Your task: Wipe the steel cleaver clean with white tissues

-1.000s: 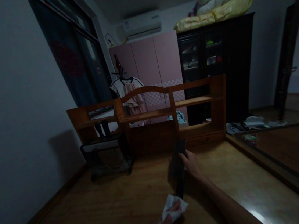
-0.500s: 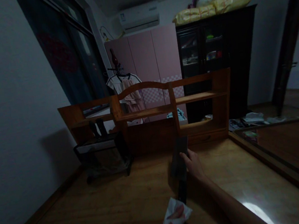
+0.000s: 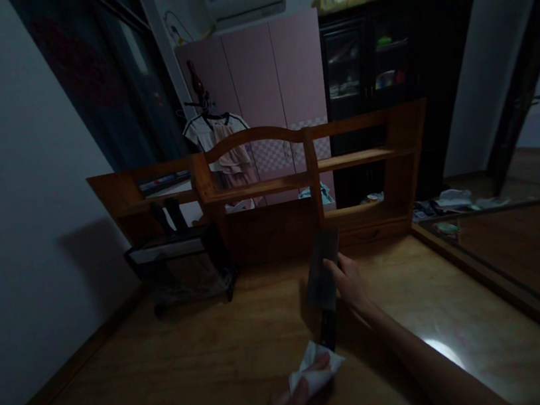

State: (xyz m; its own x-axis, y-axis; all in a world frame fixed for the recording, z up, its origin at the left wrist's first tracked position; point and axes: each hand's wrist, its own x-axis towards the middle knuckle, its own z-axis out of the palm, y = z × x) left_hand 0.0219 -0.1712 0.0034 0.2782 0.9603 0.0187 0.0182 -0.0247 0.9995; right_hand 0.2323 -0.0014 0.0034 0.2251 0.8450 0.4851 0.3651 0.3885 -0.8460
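A cleaver [image 3: 324, 275] with a broad dark blade and a black handle is held above the wooden board, its handle pointing toward me. My right hand [image 3: 350, 281] grips the blade along its right edge, thumb on the upper face. At the handle's near end, my left hand [image 3: 297, 396] is closed on a white tissue [image 3: 316, 371], which covers the end of the handle. How the left fingers sit beneath the tissue is hidden. Farther off on the left stands a knife holder [image 3: 179, 269] with black handles sticking up from it.
Behind the board stands a wooden shelf unit [image 3: 258, 189] with an arched middle. A white wall [image 3: 22, 264] closes the left side. Along the right runs a raised wooden edge [image 3: 465, 269]. Pink and dark cabinets and hanging clothes are beyond the shelf.
The camera view has tilted down, so the background sits higher. The cleaver's blade face is turned more into view. Both hands keep their holds.
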